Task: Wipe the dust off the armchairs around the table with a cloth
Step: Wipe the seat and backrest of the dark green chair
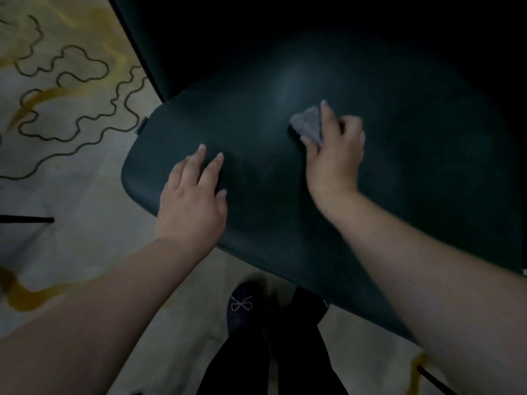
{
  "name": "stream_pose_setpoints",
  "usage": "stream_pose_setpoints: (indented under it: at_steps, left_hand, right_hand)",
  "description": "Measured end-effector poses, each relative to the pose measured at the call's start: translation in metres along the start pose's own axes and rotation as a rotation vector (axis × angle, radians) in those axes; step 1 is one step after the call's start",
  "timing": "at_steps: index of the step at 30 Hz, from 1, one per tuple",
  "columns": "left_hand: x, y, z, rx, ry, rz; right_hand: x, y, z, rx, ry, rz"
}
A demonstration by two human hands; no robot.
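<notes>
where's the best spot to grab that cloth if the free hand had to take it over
Take the grey cloth by the bunched corner that sticks out past the right hand, toward the chair's back. That is its only exposed part; the rest sits under the palm and fingers. The left hand, flat on the seat, would probably come in from the left and pinch that corner from above.

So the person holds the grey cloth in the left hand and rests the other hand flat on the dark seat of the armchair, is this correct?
Not quite: the head view shows the grey cloth in the right hand, not the left. It is the left hand that rests flat, fingers spread, on the dark seat of the armchair. The rest is correct.
</notes>
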State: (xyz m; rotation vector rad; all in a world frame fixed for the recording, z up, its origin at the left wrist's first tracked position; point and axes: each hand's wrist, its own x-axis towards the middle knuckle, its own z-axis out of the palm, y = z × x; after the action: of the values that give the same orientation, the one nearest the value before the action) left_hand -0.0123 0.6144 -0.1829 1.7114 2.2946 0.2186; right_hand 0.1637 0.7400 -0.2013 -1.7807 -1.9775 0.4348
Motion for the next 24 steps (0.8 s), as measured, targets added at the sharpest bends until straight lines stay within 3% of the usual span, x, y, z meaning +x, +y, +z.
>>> stream_pose_setpoints:
  at_steps: [3, 8, 11, 16, 24]
  left_hand:
    - [-0.006, -0.003, 0.003, 0.011, -0.037, -0.010]
    - [-0.017, 0.004, -0.009, 0.053, -0.151, 0.005]
    - [-0.023, 0.011, -0.029, 0.095, -0.177, 0.030]
    - [-0.026, 0.032, -0.074, 0.126, -0.197, 0.012]
    - [-0.031, 0.077, -0.169, 0.189, -0.232, 0.058]
  right_hand:
    - [-0.009, -0.007, 0.007, -0.009, -0.052, -0.027]
    - [-0.089, -0.012, -0.008, 0.010, -0.331, -0.225]
    - [-0.106, -0.005, -0.032, 0.013, -0.483, -0.201]
    - [-0.072, 0.000, -0.094, 0.183, -0.402, 0.093]
    - [-0.031, -0.042, -0.200, 0.321, -0.343, 0.271]
